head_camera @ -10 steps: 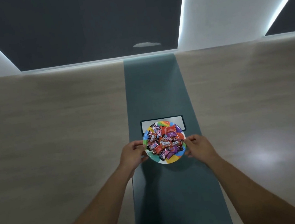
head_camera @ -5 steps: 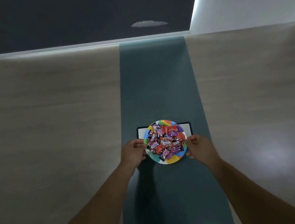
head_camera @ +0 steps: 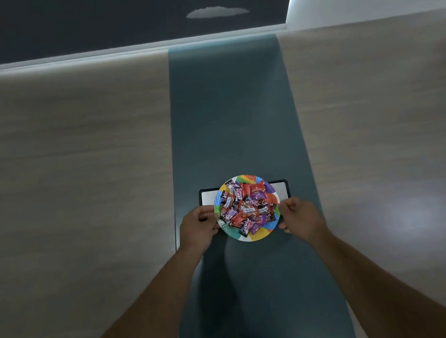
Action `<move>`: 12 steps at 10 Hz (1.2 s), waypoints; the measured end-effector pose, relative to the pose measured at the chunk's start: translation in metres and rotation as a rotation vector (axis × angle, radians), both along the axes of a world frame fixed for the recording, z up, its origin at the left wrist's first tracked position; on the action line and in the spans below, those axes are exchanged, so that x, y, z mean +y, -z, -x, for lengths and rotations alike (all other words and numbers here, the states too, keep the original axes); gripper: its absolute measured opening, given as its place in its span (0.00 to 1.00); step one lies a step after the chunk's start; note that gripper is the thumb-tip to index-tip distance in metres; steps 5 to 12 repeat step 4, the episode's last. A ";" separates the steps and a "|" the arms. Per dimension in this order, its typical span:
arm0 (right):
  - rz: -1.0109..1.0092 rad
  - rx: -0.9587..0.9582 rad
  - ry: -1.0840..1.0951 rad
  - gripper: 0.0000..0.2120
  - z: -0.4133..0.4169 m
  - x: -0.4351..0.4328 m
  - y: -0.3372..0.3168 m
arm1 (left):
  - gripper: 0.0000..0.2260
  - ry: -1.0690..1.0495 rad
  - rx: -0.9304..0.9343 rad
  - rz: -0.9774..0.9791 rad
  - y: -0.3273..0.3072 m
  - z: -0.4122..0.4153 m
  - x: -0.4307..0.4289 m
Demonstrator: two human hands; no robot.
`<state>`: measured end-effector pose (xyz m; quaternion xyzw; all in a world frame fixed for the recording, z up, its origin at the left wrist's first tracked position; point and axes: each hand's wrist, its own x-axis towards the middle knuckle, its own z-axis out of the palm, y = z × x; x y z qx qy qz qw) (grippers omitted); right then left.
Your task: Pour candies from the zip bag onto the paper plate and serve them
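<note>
A round, many-coloured paper plate (head_camera: 256,236) is heaped with several wrapped candies (head_camera: 246,208) in red, purple, pink and black. My left hand (head_camera: 197,228) grips the plate's left rim and my right hand (head_camera: 300,217) grips its right rim. I hold the plate over the middle of the table, above a dark teal runner (head_camera: 233,117). No zip bag is in view.
A flat white rectangle with a dark frame (head_camera: 281,188) lies on the runner under the plate's far half. The wooden table (head_camera: 69,159) stretches wide to both sides. Its far edge (head_camera: 62,60) meets a dark floor and a white wall.
The plate, held in both hands, has moved away from me, and covers more of the white rectangle. The view has tilted down, so less of the room beyond the table shows.
</note>
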<state>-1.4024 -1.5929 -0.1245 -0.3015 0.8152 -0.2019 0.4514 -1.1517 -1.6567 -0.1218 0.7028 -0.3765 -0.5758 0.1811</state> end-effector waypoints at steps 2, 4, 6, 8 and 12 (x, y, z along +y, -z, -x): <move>-0.005 0.099 0.015 0.13 -0.005 0.018 -0.016 | 0.12 0.047 -0.003 0.037 -0.011 -0.015 0.019; -0.002 0.236 -0.084 0.13 -0.017 0.062 -0.029 | 0.10 0.156 -0.068 0.137 -0.034 -0.027 0.059; -0.002 0.236 -0.084 0.13 -0.017 0.062 -0.029 | 0.10 0.156 -0.068 0.137 -0.034 -0.027 0.059; -0.002 0.236 -0.084 0.13 -0.017 0.062 -0.029 | 0.10 0.156 -0.068 0.137 -0.034 -0.027 0.059; -0.002 0.236 -0.084 0.13 -0.017 0.062 -0.029 | 0.10 0.156 -0.068 0.137 -0.034 -0.027 0.059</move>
